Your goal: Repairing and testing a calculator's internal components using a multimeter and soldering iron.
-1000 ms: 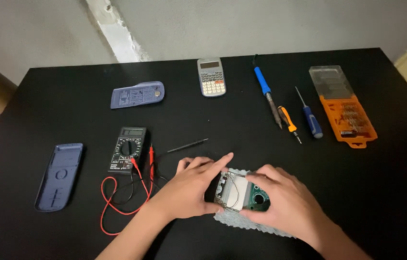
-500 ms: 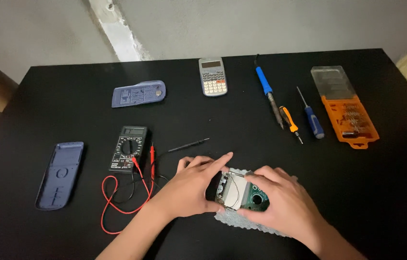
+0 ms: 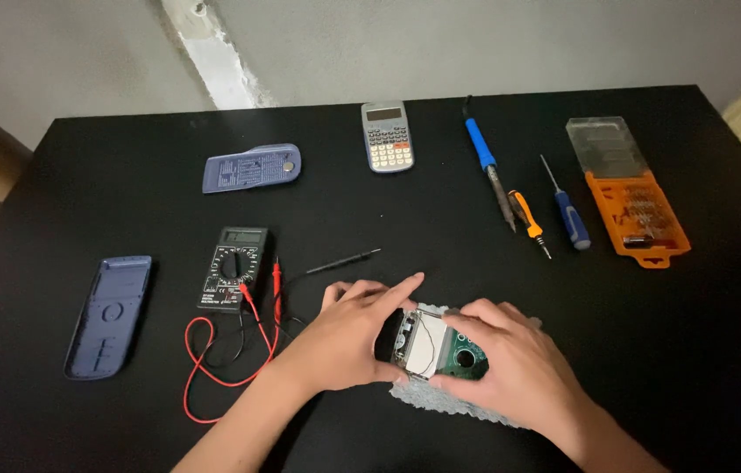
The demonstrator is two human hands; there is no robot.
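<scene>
Hands barely shift on the opened device

Table (image 3: 81, 175) first: black, bearing everything, and nothing on it has moved over the last second. The one change is slight. The opened device (image 3: 433, 348), a small unit with its green circuit board and metal parts bared, sits a touch lower under the hands than a second ago, and both hands have kept their grip throughout. I judge this to be steady, close work on the board, not a lift or a carry.

Taking the opened device as landmark: it lies on a pale cloth (image 3: 440, 401) at the near middle of the table. Left of it sits a black multimeter (image 3: 234, 267) with red and black leads (image 3: 212, 363) looping nearer the person. Far left lies a blue back cover (image 3: 109, 315). Beyond the device rest a second blue cover (image 3: 252, 167), a calculator (image 3: 387, 136) and a soldering iron (image 3: 489, 166); to the far right, an orange bit case (image 3: 633, 206) and two small screwdrivers (image 3: 568, 216).

The left hand (image 3: 348, 337) cups the device's left end, index finger stretched flat across its top edge. The right hand (image 3: 510, 368) arches over the right end, fingers curled down and pressing on it.
</scene>
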